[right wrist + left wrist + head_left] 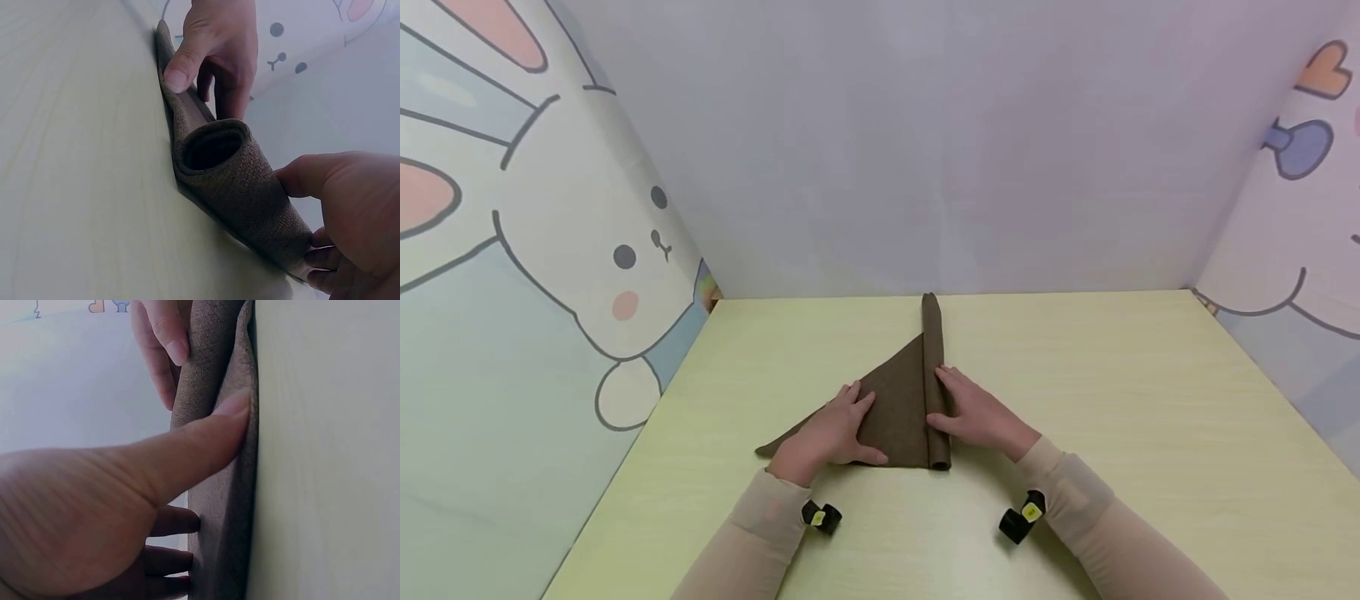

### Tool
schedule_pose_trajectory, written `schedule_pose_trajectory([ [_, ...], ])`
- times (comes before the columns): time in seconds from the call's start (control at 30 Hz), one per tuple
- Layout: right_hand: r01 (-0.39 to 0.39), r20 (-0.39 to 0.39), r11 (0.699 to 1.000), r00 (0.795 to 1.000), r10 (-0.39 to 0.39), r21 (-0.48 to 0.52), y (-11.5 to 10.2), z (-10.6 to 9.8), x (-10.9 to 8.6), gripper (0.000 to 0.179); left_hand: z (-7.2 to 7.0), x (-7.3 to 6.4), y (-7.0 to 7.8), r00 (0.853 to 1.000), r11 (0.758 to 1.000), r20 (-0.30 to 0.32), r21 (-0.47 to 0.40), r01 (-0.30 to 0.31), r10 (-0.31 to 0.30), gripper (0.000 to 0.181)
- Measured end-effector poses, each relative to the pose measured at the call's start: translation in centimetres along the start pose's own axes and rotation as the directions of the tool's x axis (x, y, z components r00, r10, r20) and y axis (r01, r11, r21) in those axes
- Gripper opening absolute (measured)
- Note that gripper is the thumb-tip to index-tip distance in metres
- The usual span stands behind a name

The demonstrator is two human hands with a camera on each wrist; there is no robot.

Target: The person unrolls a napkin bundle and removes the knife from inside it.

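Observation:
A brown cloth (891,417) lies on the table, its flat part a triangle tapering to the left. Along its right side the cloth is wound into a long roll (932,392), whose hollow end (212,153) faces the near side. My left hand (831,429) rests on the flat part with fingers spread, the thumb (206,440) lying near the cloth's near edge. On the roll's right side, my right hand (981,412) touches it with its thumb and fingertips set apart along its length. The right thumb (303,175) presses against the roll's surface.
The pale wooden table (1112,375) spreads around the cloth. Behind it rises a plain light wall (925,150), with cartoon-printed panels at the left (565,225) and right (1300,225). A small black device sits at each wrist.

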State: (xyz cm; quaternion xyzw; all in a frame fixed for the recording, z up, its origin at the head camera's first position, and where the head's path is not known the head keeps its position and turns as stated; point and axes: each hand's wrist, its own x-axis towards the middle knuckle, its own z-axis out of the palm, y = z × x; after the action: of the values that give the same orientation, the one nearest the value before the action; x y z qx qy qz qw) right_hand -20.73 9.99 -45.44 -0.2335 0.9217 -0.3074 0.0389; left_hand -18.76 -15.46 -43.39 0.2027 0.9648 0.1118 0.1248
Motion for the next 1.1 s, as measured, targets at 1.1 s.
schedule_pose_trajectory([
  [1.1, -0.005, 0.035, 0.998, 0.999, 0.002, 0.063, 1.0, -2.2, -0.4, 0.08, 0.0, -0.2, -0.7, 1.0, 0.999, 0.001, 0.031, -0.02, 0.02, 0.1],
])
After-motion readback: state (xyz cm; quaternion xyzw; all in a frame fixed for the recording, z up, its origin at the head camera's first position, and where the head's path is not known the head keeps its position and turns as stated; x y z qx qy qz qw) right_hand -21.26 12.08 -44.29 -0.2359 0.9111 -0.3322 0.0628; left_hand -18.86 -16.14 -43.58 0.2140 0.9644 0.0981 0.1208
